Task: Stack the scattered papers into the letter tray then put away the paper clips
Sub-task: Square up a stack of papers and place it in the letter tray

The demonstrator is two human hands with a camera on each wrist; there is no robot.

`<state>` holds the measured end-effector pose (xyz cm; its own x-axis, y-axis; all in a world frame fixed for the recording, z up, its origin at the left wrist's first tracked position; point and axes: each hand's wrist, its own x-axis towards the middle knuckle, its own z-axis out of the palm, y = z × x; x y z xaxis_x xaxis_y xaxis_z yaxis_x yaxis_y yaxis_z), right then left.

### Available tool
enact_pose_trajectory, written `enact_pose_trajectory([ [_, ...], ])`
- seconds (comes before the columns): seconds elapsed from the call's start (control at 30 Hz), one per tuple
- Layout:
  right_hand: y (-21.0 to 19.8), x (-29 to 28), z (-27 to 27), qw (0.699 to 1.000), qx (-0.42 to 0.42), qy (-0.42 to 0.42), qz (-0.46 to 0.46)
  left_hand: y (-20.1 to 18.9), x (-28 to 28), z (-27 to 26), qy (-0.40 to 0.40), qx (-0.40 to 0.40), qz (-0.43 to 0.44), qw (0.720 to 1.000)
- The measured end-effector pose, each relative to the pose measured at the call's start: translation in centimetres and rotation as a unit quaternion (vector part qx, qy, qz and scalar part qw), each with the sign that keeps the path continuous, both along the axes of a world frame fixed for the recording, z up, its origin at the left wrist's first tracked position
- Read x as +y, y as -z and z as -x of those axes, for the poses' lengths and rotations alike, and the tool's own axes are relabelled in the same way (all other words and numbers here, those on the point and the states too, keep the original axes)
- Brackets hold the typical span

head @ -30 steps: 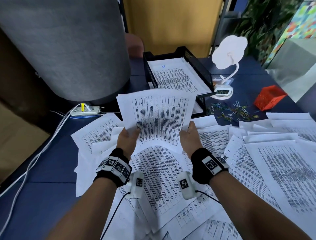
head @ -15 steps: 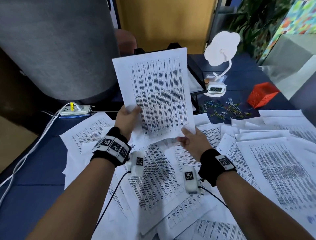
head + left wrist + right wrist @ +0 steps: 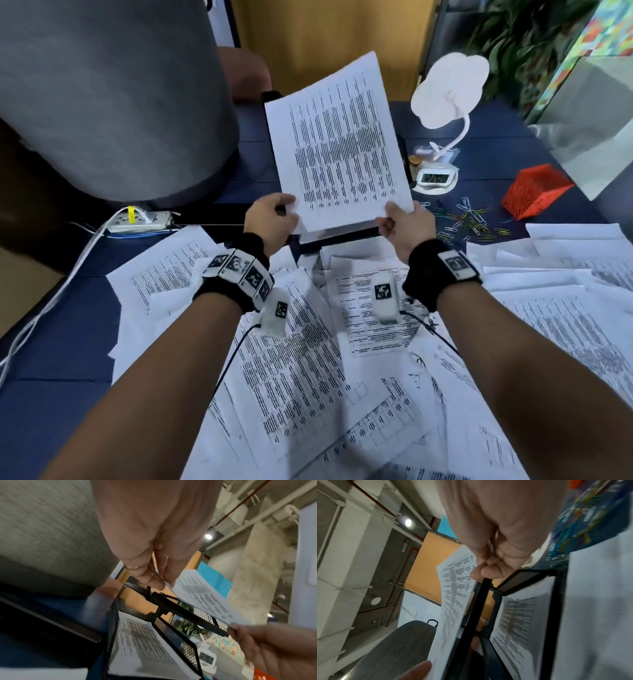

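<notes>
white printed sheet (image 3: 339,147) sits pinched at its two near corners, my left hand (image 3: 270,222) on the left corner and my right hand (image 3: 406,228) on the right, thumb over and fingers under on each side. it hangs in the air, tilted up, its long axis running away from me toward the far side, right above the black mesh letter tray (image 3: 173,632) that it mostly hides in the head view. the wrist views show the tray just below and beyond my fingertips, with printed pages already lying in its lower tier. so the sheet lies straight ahead of both grips, and i judge the next move as a forward slide and a lowering, far edge first, both hands equally near.

around my forearms the loose papers (image 3: 308,377) still cover the near desk, overlapping every way. to the right, past the tray, the coloured paper clips (image 3: 469,219) lie scattered beside the red mesh box (image 3: 536,190), with a small clock (image 3: 432,178) and white lamp (image 3: 448,89) farther off.
</notes>
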<state>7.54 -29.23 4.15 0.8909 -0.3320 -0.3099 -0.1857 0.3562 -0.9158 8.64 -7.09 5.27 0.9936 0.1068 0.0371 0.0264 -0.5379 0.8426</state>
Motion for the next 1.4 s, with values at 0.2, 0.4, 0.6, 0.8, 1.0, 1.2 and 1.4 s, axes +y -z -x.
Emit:
enact_pose_trajectory([
  [0.2, -0.6, -0.5, -4.7, 0.998, -0.013, 0.014, 0.061, -0.8, -0.9, -2.9, 0.023, -0.001, -0.113, 0.993],
  [0.4, -0.6, -1.2, -7.0, 0.975, 0.005, 0.007, 0.223, -1.2, -2.2, -4.2, 0.062, -0.006, -0.199, 0.978],
  [0.6, -0.3, -1.9, -7.8, 0.900, 0.013, 0.002, 0.435, -0.6, -2.4, -3.7, 0.055, -0.028, -0.242, 0.968],
  [0.8, 0.0, -1.4, -8.4, 0.882, 0.003, 0.011, 0.471, 0.3, -1.9, -2.4, 0.106, -0.105, -0.342, 0.928],
  [1.0, 0.1, -1.0, -7.9, 0.854, 0.021, 0.015, 0.520, 1.1, -1.6, -1.8, 0.129, -0.046, -0.443, 0.886],
  [1.2, -0.3, -1.0, -6.9, 0.821, 0.040, -0.053, 0.567, 1.2, -1.4, -0.9, 0.125, -0.029, -0.385, 0.914],
  [1.4, 0.9, 0.1, -2.3, 0.831, -0.018, -0.082, 0.550, 2.3, -0.1, 2.3, 0.139, -0.036, -0.327, 0.934],
])
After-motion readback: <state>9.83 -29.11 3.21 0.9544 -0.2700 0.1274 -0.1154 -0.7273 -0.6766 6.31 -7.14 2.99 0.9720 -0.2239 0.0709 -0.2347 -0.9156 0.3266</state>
